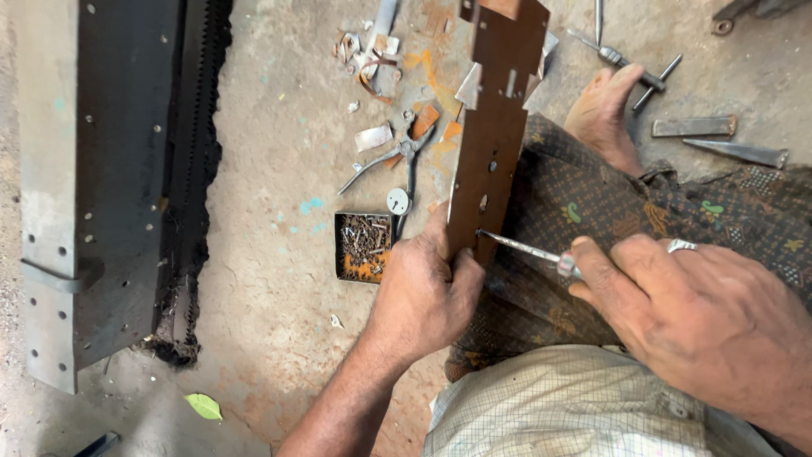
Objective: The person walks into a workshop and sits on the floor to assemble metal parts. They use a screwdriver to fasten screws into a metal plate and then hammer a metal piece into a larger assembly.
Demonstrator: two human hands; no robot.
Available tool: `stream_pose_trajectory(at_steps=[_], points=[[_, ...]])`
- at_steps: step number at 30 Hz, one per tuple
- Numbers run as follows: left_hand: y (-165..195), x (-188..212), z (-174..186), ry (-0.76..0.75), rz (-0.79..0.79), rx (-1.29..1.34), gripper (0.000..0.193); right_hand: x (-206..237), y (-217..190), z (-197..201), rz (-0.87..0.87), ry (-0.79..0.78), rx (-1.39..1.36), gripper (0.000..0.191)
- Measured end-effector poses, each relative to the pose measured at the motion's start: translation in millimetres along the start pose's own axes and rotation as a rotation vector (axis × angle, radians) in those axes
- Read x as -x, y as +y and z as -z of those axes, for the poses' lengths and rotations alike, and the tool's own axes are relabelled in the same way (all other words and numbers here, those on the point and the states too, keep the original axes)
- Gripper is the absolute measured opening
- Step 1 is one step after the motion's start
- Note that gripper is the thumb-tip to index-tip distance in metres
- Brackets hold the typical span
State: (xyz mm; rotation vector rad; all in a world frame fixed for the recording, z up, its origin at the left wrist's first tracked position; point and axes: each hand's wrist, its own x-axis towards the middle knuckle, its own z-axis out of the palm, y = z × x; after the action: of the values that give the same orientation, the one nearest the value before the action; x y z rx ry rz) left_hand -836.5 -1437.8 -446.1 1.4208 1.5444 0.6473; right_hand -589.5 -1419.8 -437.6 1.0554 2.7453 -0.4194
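Rust-brown perforated metal plate (495, 127), propped upright against the seated person's lap; left hand (423, 292) clasped around its lower edge. Right hand (685, 309) closed on a screwdriver (529, 248), tip touching the plate near its bottom. Small tin of screws (364, 246) and pliers (397, 161) on concrete floor (279, 127), just left.

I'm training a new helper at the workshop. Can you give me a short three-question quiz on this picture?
1. Which hand holds the screwdriver?
2. True or false: the pliers lie on the person's lap.
3. What fills the small square tray: A) screws, B) water, C) sand?

Key:
1. The right hand; the left hand grips the brown metal plate.
2. False, they lie on the concrete floor.
3. A
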Motion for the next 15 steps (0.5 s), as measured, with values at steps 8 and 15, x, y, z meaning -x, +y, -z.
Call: stream_pose_trajectory(at_steps=[8,15], points=[[-5.9,-2.7,-0.4,-0.013,0.063,-0.058,0.048,-45.5,1.4,34.0,-0.897,-0.655,-0.827,0.038],[3.2,-0.5,6.8,0.023,-0.216,0.067,0.044,-15.9,-11.8,14.1,-0.551,-0.283,-0.422,0.04]])
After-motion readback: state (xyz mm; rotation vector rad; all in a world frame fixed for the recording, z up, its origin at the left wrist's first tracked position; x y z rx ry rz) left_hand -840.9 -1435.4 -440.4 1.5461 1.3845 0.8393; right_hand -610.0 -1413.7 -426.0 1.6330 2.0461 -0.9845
